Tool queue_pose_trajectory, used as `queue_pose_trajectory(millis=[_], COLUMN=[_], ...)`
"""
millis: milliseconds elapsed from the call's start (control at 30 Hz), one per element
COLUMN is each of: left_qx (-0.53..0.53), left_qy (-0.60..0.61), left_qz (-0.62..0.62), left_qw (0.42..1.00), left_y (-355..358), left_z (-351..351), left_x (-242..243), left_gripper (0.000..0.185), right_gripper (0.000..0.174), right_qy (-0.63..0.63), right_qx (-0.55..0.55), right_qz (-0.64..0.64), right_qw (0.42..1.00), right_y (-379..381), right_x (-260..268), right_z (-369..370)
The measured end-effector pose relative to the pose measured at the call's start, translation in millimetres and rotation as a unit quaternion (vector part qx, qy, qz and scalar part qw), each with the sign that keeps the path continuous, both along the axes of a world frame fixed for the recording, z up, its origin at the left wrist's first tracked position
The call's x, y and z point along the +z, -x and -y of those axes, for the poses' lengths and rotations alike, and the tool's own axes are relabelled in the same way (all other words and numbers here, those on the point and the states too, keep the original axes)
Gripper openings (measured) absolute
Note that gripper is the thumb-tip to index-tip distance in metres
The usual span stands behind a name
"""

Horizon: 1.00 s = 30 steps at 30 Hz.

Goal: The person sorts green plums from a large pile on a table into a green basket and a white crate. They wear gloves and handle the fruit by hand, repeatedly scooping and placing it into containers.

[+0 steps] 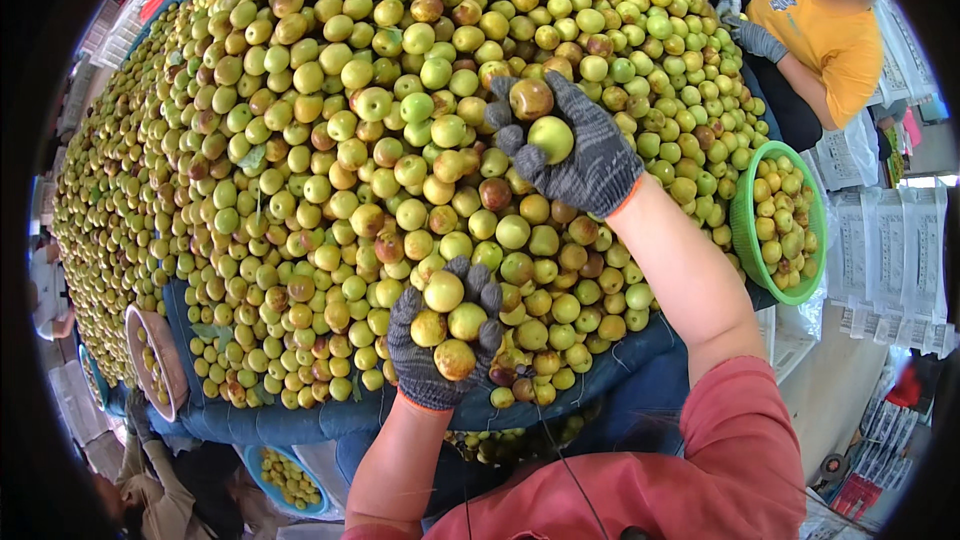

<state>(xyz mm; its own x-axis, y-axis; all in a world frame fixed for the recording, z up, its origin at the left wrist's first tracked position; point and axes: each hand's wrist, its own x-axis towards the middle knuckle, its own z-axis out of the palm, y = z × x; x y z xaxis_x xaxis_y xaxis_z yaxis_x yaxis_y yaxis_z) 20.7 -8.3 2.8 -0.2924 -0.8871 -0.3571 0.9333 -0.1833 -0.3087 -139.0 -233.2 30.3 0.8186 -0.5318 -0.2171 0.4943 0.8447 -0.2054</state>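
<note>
A large heap of green and reddish-brown jujube-like fruits (322,165) lies before me. My left hand (446,337), in a dark grey knit glove with an orange cuff edge, is palm up near the heap's front edge and cups several fruits (443,291). Further up and to the right, my right hand (566,142), gloved alike, holds two fruits: a brownish one (531,99) by the fingertips and a yellow-green one (550,139) against the palm and fingers.
Blue padded cloth (300,420) edges the heap. A green basket of fruit (739,217) stands at right, a pink basket (176,382) at left, a blue basket (322,502) below. A co-worker in a yellow shirt (810,30) sits upper right; another person (161,476) is lower left.
</note>
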Motion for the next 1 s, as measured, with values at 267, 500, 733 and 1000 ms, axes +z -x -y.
queue_pose_trajectory(millis=[267,500,733,1000], left_qx=[-0.112,-0.072,-0.065,-0.161], left_qy=[0.160,0.139,0.146,0.174], left_qz=[0.979,0.975,0.968,0.955], left_qw=[0.055,0.158,0.194,0.177], left_y=[14,7,4,11], left_z=[4,13,10,4], left_x=[17,24,19,0], left_gripper=[0.044,0.043,0.038,0.052], right_gripper=[0.029,0.037,0.048,0.042], right_qy=[0.456,0.567,0.393,0.519], right_qx=[-0.104,0.020,-0.023,-0.089], right_qz=[-0.408,-0.364,-0.348,-0.438], right_qw=[0.784,0.738,0.850,0.729], right_y=[-21,8,31,30], right_x=[11,10,-6,-5], right_z=[-97,-109,-132,-144])
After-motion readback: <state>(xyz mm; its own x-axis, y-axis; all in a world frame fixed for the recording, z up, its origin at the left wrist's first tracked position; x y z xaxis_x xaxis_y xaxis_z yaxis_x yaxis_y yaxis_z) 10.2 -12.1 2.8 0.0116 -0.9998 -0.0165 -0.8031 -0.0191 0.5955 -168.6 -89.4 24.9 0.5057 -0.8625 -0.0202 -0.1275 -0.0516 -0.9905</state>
